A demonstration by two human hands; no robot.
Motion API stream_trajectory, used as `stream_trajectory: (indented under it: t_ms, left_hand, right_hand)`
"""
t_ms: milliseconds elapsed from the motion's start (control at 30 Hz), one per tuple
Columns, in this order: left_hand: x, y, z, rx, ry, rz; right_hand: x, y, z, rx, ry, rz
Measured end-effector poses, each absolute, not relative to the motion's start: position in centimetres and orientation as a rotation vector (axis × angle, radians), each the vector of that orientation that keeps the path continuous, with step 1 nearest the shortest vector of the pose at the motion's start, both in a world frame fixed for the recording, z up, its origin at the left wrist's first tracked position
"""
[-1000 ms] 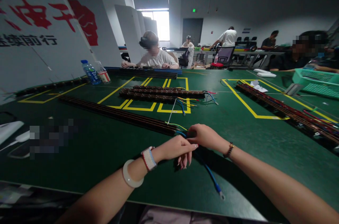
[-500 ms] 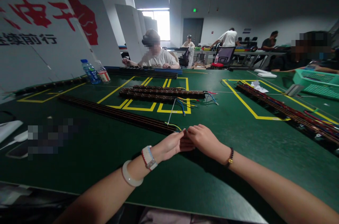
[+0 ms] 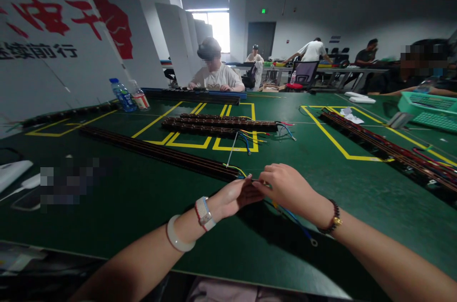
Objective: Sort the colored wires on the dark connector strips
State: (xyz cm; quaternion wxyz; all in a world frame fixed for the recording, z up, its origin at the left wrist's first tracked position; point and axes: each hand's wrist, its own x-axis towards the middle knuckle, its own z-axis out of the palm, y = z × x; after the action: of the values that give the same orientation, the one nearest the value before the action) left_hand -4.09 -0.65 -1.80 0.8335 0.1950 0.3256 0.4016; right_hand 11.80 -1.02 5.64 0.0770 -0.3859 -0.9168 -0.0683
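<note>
A long dark strip with copper-coloured lines (image 3: 160, 153) lies slantwise on the green table (image 3: 143, 226), its right end close to my hands. My left hand (image 3: 236, 196), palm turned up, has its fingers closed around wires at that end. Fingertips of my right hand (image 3: 285, 187) pinch at the same spot, on something too small to make out. A yellow-green wire (image 3: 236, 168) curves toward my left fingertips. From beneath my right hand a blue wire (image 3: 300, 226) with a ring terminal runs out to the right. A white tie (image 3: 232, 149) sticks up from the strip.
Several bundled strips (image 3: 217, 125) with coloured wire ends lie within yellow tape marks beyond my hands. Two bottles (image 3: 132, 96) stand back left. Another long bundle (image 3: 385, 147) and a green basket (image 3: 428, 110) are at right. A person in a headset (image 3: 216, 71) sits across the table.
My right hand has shifted right and turned slightly, and the blue wire with its ring terminal now shows beneath it. The person opposite has lowered a raised hand.
</note>
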Motion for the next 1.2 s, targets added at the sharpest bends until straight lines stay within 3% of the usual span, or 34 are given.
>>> stream_trajectory:
  t_ms: [367,533,900,1200]
  left_hand:
    - [-4.3,-1.0,-1.3,0.534,0.686,0.809]
    - [-4.3,-1.0,-1.1,0.585,0.750,0.790]
    - [-4.4,-1.0,-1.7,0.660,0.758,0.785]
    - [-4.8,-0.9,-1.2,0.821,0.818,0.748]
  right_hand:
    - [12.9,0.3,4.6,-1.436,-2.755,-0.105]
    - [14.4,3.3,4.5,-1.323,-2.638,-0.065]
    - [13.8,5.6,0.5,-1.159,-2.871,-0.343]
    - [15.0,5.0,3.6,-1.205,-2.566,-0.145]
